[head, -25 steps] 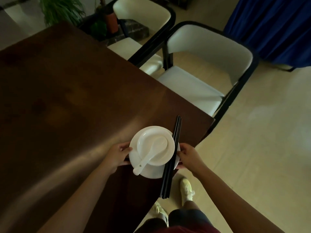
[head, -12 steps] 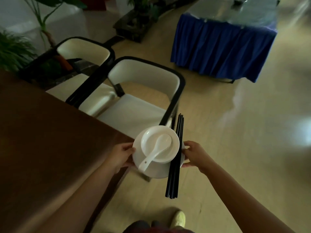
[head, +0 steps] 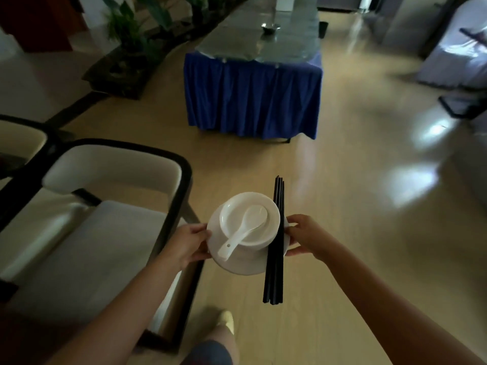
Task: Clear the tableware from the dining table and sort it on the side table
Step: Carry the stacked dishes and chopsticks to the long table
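Note:
I carry a white plate (head: 238, 266) in front of me, over the floor. On it rests a white bowl (head: 271, 219) with a white soup spoon (head: 243, 229) lying inside. Several black chopsticks (head: 276, 248) lie across the plate's right side. My left hand (head: 188, 245) grips the plate's left rim and my right hand (head: 305, 234) grips its right rim. Ahead stands the side table (head: 253, 101) with a blue skirt and a glass top.
A cream chair with a black frame (head: 105, 219) stands close on my left, another one behind it (head: 18, 138). Potted plants (head: 131, 30) line the far left. A white-draped table (head: 458, 48) is far right. Glossy beige floor (head: 355, 206) lies ahead.
I have lifted the plate stack off the dark dining table and turned right; the dining table has left the view and the blue-skirted side table is now straight ahead.

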The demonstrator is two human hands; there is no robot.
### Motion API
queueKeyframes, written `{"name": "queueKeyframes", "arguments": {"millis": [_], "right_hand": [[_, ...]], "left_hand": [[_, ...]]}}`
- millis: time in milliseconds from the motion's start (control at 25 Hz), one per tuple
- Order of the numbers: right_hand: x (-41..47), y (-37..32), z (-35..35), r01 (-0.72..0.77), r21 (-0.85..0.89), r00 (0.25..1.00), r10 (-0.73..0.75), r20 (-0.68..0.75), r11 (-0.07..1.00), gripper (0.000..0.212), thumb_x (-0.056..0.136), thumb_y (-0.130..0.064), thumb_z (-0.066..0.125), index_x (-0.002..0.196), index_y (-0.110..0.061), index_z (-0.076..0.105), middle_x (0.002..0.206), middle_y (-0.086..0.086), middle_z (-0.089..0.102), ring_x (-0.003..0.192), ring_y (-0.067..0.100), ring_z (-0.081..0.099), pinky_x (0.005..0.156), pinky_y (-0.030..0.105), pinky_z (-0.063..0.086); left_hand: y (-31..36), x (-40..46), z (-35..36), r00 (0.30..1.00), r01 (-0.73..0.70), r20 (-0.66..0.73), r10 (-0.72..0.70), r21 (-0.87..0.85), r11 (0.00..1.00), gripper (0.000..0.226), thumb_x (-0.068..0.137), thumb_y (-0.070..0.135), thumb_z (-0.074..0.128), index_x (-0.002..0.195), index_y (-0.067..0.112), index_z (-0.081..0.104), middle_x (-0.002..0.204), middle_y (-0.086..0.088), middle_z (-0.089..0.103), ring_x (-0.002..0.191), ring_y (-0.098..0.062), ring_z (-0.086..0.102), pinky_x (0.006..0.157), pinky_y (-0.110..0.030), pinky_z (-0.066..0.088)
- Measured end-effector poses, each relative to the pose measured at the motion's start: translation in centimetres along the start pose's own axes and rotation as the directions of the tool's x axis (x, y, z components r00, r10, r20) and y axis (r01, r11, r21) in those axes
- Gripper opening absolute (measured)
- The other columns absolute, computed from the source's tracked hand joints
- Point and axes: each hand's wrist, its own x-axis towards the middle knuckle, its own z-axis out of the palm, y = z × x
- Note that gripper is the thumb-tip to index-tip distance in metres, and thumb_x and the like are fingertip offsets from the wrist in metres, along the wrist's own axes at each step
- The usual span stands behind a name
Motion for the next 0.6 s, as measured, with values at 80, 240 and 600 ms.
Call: {"name": "queueKeyframes", "arguments": {"millis": [80, 240, 600], "right_hand": [[2.4, -1.1, -3.5, -0.005, 0.024, 0.999, 0.006, -0.047, 1.000, 0.026, 0.089, 0.001, 0.044, 0.110, -0.006, 0.057, 0.076, 0.009, 0.065, 0.062, 0.016, 0.066, 0.047, 0.028, 0.058], [6.9, -3.9, -10.1, -0.001, 0.088, 0.988, 0.015, -0.153, 0.996, 0.026, 0.089, 0.001, 0.045, 0.111, -0.004, 0.058, 0.075, 0.010, 0.064, 0.061, 0.017, 0.065, 0.045, 0.027, 0.057], [16.8, -8.0, -25.0, 0.004, 0.211, 0.967, 0.050, -0.251, 0.977, 0.023, 0.092, -0.006, 0.046, 0.111, -0.002, 0.058, 0.080, 0.012, 0.066, 0.064, 0.018, 0.067, 0.054, 0.030, 0.060]], "left_hand": [[3.3, 3.4, 2.9, 0.999, -0.013, 0.043, 0.011, 0.038, 0.999, 0.029, 0.092, 0.006, 0.049, 0.120, 0.004, 0.057, 0.094, -0.013, 0.066, 0.077, -0.025, 0.065, 0.057, -0.033, 0.055], [10.3, 9.9, 7.7, 0.993, -0.053, 0.115, 0.042, 0.095, 0.994, 0.022, 0.092, 0.007, 0.049, 0.110, 0.010, 0.062, 0.093, -0.010, 0.067, 0.079, -0.024, 0.066, 0.051, -0.029, 0.055], [24.0, 23.8, 20.2, 0.961, -0.097, 0.272, 0.042, 0.191, 0.977, 0.022, 0.090, 0.002, 0.049, 0.088, 0.015, 0.066, 0.076, -0.006, 0.069, 0.059, -0.018, 0.065, 0.046, -0.026, 0.054]]}}
